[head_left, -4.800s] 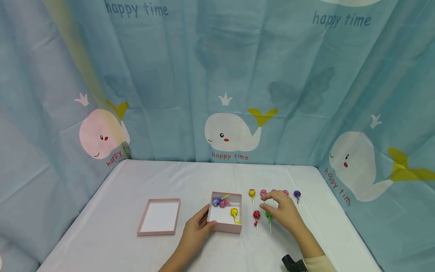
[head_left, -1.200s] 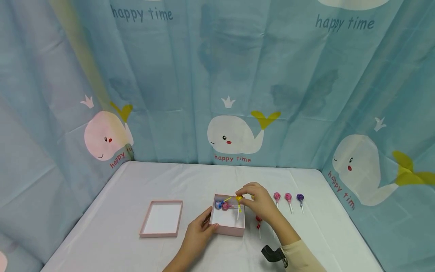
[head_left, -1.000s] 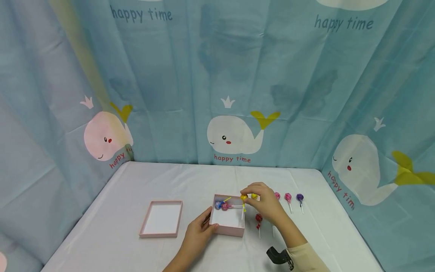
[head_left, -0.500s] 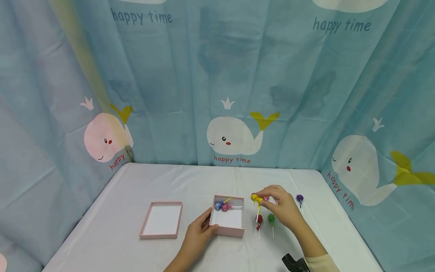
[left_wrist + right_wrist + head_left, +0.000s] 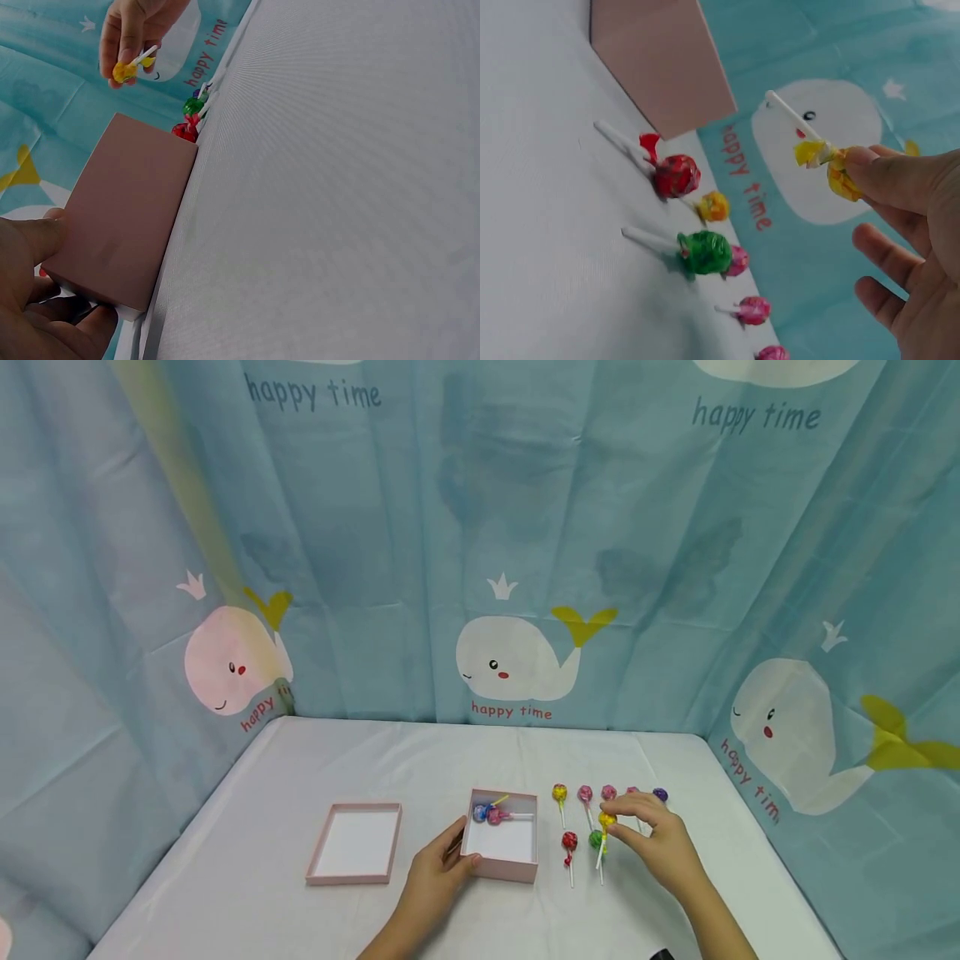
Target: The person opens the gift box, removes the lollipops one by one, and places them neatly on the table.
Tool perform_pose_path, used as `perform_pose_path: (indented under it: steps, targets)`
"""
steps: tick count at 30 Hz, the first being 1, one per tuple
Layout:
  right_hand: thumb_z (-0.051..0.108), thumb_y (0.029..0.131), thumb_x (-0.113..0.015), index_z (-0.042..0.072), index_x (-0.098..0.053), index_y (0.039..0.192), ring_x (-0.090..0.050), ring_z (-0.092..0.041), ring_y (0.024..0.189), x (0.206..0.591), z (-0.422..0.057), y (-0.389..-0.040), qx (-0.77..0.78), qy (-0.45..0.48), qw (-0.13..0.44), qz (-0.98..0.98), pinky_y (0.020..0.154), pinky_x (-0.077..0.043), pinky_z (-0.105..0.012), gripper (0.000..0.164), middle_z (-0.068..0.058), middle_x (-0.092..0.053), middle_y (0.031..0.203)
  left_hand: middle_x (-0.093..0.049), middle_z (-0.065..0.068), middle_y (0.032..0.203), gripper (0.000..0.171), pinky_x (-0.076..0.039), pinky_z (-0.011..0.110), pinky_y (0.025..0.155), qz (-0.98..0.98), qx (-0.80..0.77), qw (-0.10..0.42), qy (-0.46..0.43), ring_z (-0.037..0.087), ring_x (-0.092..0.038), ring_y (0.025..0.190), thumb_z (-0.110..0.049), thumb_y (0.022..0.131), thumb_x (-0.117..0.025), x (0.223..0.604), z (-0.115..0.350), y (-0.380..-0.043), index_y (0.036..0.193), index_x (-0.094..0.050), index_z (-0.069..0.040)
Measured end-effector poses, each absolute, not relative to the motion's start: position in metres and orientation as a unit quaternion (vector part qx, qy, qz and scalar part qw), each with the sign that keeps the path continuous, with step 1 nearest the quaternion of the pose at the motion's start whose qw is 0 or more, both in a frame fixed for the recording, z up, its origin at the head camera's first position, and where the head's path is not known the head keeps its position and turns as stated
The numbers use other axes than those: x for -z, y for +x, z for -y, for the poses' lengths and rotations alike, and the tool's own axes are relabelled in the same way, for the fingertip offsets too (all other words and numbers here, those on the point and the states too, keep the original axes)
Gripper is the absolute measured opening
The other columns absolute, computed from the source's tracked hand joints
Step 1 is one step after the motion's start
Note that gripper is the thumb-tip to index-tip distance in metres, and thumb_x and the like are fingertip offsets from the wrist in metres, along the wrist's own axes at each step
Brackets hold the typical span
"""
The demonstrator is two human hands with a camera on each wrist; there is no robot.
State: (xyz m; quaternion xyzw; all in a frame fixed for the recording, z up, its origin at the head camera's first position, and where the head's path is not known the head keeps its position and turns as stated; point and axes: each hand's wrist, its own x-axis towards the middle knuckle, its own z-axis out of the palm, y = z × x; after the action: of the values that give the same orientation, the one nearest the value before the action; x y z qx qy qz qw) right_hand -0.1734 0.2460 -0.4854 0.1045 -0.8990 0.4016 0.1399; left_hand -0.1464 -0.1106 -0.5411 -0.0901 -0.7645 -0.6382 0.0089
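Note:
My right hand point(image 5: 660, 839) pinches a yellow lollipop point(image 5: 844, 176) by its wrapped head between thumb and fingers, its white stick hanging down. It hovers above the table beside the green lollipop point(image 5: 596, 839). My left hand point(image 5: 438, 868) grips the left side of a small pink box point(image 5: 506, 868), thumb at the near corner. Inside the box lie a blue lollipop point(image 5: 480, 813) and a pink lollipop point(image 5: 495, 816), near the back left. In the left wrist view the box point(image 5: 124, 217) shows its outer wall, and its inside is hidden.
A pink box lid point(image 5: 356, 882) lies at the left. Right of the box, a back row has another yellow lollipop point(image 5: 559, 792), several pink ones and a purple lollipop point(image 5: 660, 794), partly hidden by my right hand. A red lollipop point(image 5: 570, 841) lies in front.
My right hand lifted the yellow lollipop out of the box and carried it right, past the back row, to beside the green one. My left hand stays on the box.

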Motion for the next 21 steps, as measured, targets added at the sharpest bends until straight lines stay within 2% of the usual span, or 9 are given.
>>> perform_pose_path:
  steps: [3, 10, 12, 14, 17, 19, 21]
  targets:
    - [0.027, 0.087, -0.083, 0.031, -0.079, 0.11, -0.054, -0.007, 0.122, 0.49, -0.252, -0.172, -0.409, 0.107, 0.146, 0.895, 0.1, -0.039, -0.004, 0.024, 0.01, -0.071, 0.119, -0.043, 0.028, 0.155, 0.071, -0.046, 0.029, 0.111, 0.762, 0.641, 0.008, -0.089, 0.041, -0.044, 0.143, -0.015, 0.092, -0.077, 0.54, 0.111, -0.146, 0.152, -0.042, 0.005]
    - [0.027, 0.088, -0.083, 0.03, -0.079, 0.113, -0.054, 0.0, 0.117, 0.502, -0.268, -0.172, -0.397, 0.103, 0.139, 0.901, 0.095, -0.045, -0.01, 0.026, 0.008, -0.069, 0.12, -0.042, 0.028, 0.155, 0.072, -0.047, 0.027, 0.111, 0.756, 0.648, 0.002, -0.091, 0.041, -0.043, 0.144, -0.015, 0.092, -0.077, 0.541, 0.11, -0.146, 0.152, -0.042, 0.005]
    - [0.026, 0.088, -0.083, 0.029, -0.079, 0.112, -0.055, -0.002, 0.117, 0.505, -0.271, -0.172, -0.395, 0.1, 0.131, 0.904, 0.098, -0.049, -0.018, 0.025, 0.008, -0.07, 0.119, -0.042, 0.028, 0.155, 0.072, -0.047, 0.027, 0.111, 0.756, 0.648, 0.003, -0.094, 0.041, -0.043, 0.144, -0.016, 0.092, -0.077, 0.542, 0.11, -0.146, 0.152, -0.042, 0.005]
    - [0.023, 0.088, -0.082, 0.029, -0.079, 0.111, -0.056, -0.005, 0.117, 0.507, -0.274, -0.173, -0.401, 0.094, 0.12, 0.903, 0.104, -0.052, -0.032, 0.024, 0.008, -0.071, 0.117, -0.042, 0.028, 0.155, 0.072, -0.046, 0.026, 0.111, 0.757, 0.646, 0.003, -0.094, 0.041, -0.043, 0.144, -0.016, 0.092, -0.077, 0.542, 0.11, -0.146, 0.152, -0.042, 0.005]
    - [0.022, 0.089, -0.082, 0.031, -0.079, 0.109, -0.058, -0.01, 0.118, 0.51, -0.275, -0.176, -0.407, 0.076, 0.098, 0.905, 0.106, -0.052, -0.051, 0.022, 0.01, -0.072, 0.114, -0.042, 0.028, 0.155, 0.071, -0.046, 0.026, 0.111, 0.76, 0.643, 0.004, -0.091, 0.04, -0.043, 0.144, -0.016, 0.093, -0.077, 0.542, 0.11, -0.146, 0.152, -0.042, 0.004]
    - [0.023, 0.089, -0.082, 0.032, -0.079, 0.108, -0.059, -0.012, 0.117, 0.513, -0.276, -0.178, -0.406, 0.064, 0.083, 0.908, 0.105, -0.053, -0.051, 0.022, 0.011, -0.072, 0.112, -0.042, 0.027, 0.156, 0.071, -0.046, 0.027, 0.111, 0.762, 0.641, 0.004, -0.088, 0.039, -0.043, 0.144, -0.016, 0.093, -0.077, 0.541, 0.11, -0.146, 0.152, -0.042, 0.004]
    - [0.023, 0.088, -0.082, 0.032, -0.08, 0.107, -0.06, -0.014, 0.117, 0.515, -0.276, -0.18, -0.398, 0.05, 0.069, 0.913, 0.102, -0.054, -0.045, 0.022, 0.012, -0.072, 0.112, -0.042, 0.027, 0.156, 0.071, -0.046, 0.027, 0.111, 0.763, 0.641, 0.005, -0.088, 0.039, -0.043, 0.144, -0.016, 0.093, -0.076, 0.541, 0.11, -0.146, 0.152, -0.042, 0.004]
